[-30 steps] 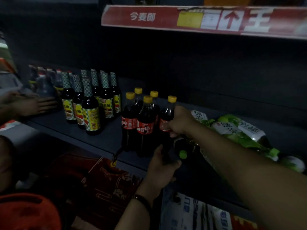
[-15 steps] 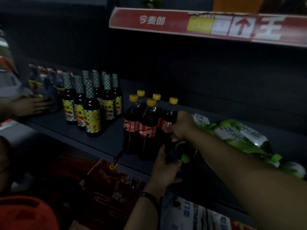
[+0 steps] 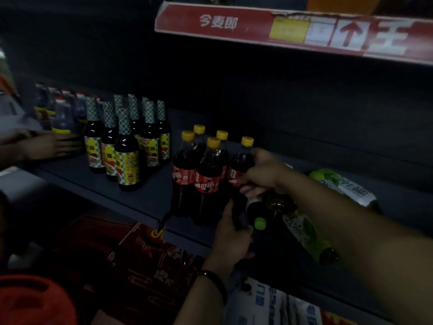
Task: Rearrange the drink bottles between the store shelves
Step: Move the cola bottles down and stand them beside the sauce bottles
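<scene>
Several cola bottles (image 3: 207,181) with yellow caps and red labels stand clustered on the dark shelf (image 3: 152,195). My right hand (image 3: 262,174) grips the rightmost cola bottle (image 3: 242,160) at its label. My left hand (image 3: 230,238) reaches up from below, thumb upward, and holds the lower part of that same bottle. A green tea bottle (image 3: 304,233) with a green cap lies on its side just right of my left hand, its cap pointing at me. Another green tea bottle (image 3: 344,186) lies further back.
Soy sauce bottles (image 3: 127,158) with checkered necks stand left of the colas. Another person's hand (image 3: 54,146) rests by the yellow-labelled bottles (image 3: 61,118) at the far left. A red price strip (image 3: 293,31) edges the shelf above. Red boxes (image 3: 131,266) and white packs (image 3: 269,306) sit below.
Both my hands stay on the rightmost cola bottle. Only the view has shifted slightly.
</scene>
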Demonstrator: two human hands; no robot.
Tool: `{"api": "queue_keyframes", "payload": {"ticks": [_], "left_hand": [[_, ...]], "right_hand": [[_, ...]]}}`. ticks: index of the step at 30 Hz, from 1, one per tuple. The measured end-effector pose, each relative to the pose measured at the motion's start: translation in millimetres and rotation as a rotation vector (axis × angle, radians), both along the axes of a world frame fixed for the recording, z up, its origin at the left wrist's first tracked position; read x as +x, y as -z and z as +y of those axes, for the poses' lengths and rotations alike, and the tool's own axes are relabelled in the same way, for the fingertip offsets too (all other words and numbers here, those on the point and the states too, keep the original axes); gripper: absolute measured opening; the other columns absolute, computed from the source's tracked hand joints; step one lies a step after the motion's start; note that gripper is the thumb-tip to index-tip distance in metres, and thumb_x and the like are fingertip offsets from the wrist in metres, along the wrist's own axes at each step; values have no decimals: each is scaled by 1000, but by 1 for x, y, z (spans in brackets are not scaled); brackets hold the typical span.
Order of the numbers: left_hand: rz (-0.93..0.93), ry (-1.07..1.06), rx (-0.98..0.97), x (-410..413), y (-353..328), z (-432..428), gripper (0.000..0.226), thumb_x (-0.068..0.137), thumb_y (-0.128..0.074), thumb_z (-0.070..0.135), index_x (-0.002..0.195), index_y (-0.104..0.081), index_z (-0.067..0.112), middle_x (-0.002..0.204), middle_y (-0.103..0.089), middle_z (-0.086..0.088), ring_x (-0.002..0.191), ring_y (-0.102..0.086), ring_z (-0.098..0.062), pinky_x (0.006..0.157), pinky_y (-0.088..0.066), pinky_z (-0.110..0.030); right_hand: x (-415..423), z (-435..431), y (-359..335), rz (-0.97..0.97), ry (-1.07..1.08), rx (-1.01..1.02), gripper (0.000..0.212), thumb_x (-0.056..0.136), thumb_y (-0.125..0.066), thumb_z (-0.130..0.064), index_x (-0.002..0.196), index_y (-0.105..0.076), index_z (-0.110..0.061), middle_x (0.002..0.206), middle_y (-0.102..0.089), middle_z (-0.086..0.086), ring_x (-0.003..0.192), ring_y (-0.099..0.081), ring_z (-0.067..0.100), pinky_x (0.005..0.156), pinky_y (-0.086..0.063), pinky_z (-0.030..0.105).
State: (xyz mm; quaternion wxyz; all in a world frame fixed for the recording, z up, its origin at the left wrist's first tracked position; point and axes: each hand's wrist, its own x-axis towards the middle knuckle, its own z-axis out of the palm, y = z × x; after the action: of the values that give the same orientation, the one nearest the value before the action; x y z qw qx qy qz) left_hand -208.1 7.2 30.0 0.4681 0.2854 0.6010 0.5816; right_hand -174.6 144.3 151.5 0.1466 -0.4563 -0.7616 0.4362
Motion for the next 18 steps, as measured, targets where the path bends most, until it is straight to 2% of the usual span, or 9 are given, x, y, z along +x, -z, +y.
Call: {"api": "queue_keyframes", "payload": {"ticks": [3,6,8,10,14,16,18], "left_hand": [[5,2,19,3,-6,-3,80,107,-58,14,158,-19,62,138,-54,16,112,-69,-20,65,-64,-30],[-22,3,36,6,-6,-1,88,106,-62,17,160,-11,63,149,-47,15,124,-65,-25,65,-64,-32],[-24,-3,38,6,-4,2,90,106,-61,16,161,-7,62,152,-47,13,123,-65,-25,70,-65,-34],[-17,-12,43,6,-1,4,90,106,-61,15,162,-7,60,143,-50,14,115,-67,-21,73,-65,-36],[4,-18,53,2,5,9,86,107,-55,9,164,-9,55,111,-50,28,95,-69,-16,74,-66,-37],[41,-27,40,1,6,9,84,108,-50,5,164,-13,54,109,-50,27,94,-69,-16,71,-66,-35],[77,-25,33,2,5,6,82,108,-51,5,164,-16,54,120,-54,21,100,-69,-17,69,-66,-32]], "right_hand": [[0,0,0,9,-2,27,74,97,-67,8,157,-38,-25,107,-73,22,73,-81,30,54,-63,37],[-3,2,6,32,25,46,76,96,-70,7,156,-37,-24,105,-72,25,76,-79,33,59,-66,46],[-4,-1,7,35,19,63,74,95,-72,6,154,-39,-23,104,-71,24,78,-79,34,62,-66,49],[-3,-3,6,33,18,72,71,94,-75,3,151,-39,-22,103,-71,22,77,-78,33,61,-66,48],[-1,-8,6,-11,18,119,54,95,-78,-7,135,-42,-18,105,-71,21,76,-79,35,61,-66,52],[3,-12,5,0,7,108,45,96,-76,-7,127,-44,-16,104,-72,22,74,-79,33,66,-67,52],[10,-19,1,45,-1,40,39,99,-72,-4,120,-43,-18,104,-71,20,80,-78,34,74,-66,54]]}}
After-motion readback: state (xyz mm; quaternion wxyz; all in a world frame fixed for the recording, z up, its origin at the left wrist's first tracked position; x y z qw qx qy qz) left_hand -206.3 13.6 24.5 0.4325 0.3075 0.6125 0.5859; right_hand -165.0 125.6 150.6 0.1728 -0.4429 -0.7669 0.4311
